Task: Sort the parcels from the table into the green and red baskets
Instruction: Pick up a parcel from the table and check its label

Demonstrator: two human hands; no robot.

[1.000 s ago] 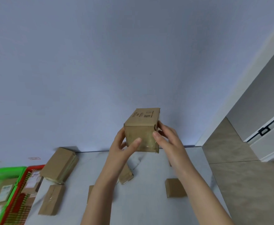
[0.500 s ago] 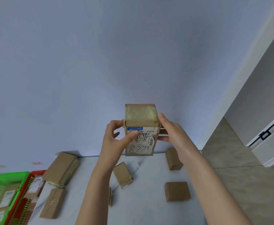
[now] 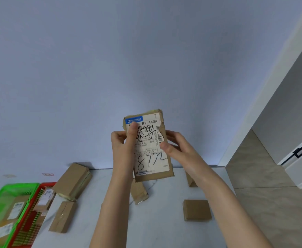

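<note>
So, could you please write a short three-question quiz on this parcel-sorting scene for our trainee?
1. True or false: the left hand and the right hand together hold the parcel up with its label facing the camera.
2. Multiple choice: where does the red basket stand relative to the green basket? A) to its right B) to its left C) inside it
3. Short answer: which hand's thumb lies by the label's blue strip?
Key: 1 true; 2 A; 3 the left hand.
</note>
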